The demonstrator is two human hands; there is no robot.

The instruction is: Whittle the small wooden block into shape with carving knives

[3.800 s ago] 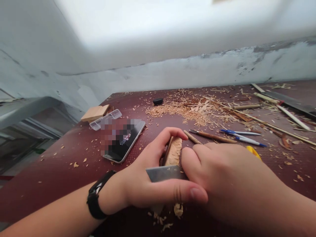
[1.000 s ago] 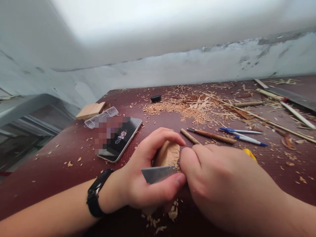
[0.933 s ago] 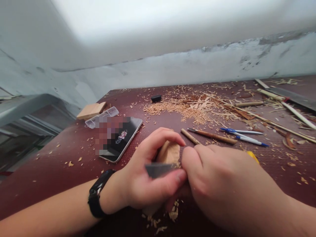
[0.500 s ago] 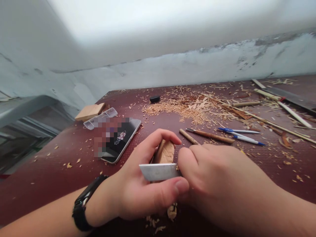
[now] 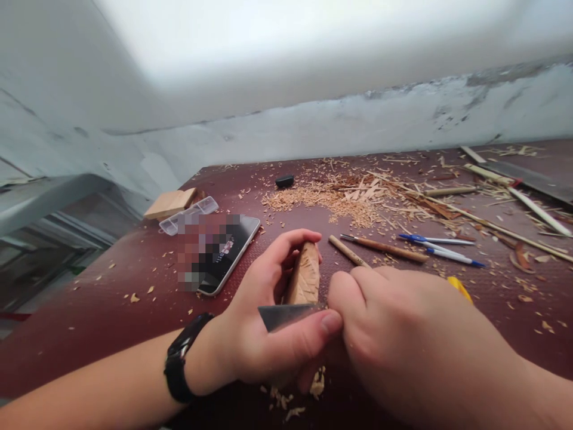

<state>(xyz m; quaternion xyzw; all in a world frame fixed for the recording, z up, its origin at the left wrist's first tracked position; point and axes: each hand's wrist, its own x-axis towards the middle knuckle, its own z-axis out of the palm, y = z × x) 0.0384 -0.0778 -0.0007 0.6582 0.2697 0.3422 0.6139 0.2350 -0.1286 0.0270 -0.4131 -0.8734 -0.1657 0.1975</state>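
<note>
My left hand point(image 5: 250, 337) is half-curled, its fingers around the carved wood block point(image 5: 304, 279) above the bench point(image 5: 125, 334). My right hand point(image 5: 394, 325) is fisted, seemingly around a hidden handle, the knife blade point(image 5: 280, 316) lying across the block's near end. I'd expect light, stiff wood, possibly splintery; I'd grip its sides, clear of the edge. Shavings point(image 5: 317, 382) lie below.

Left wrist point(image 5: 206, 357) is bearing a black band point(image 5: 173, 361); a silvery fitting point(image 5: 182, 348) is showing beside its glossy module point(image 5: 191, 332). Left hand point(image 5: 257, 334) and right hand point(image 5: 394, 325) are showing bare.
</note>
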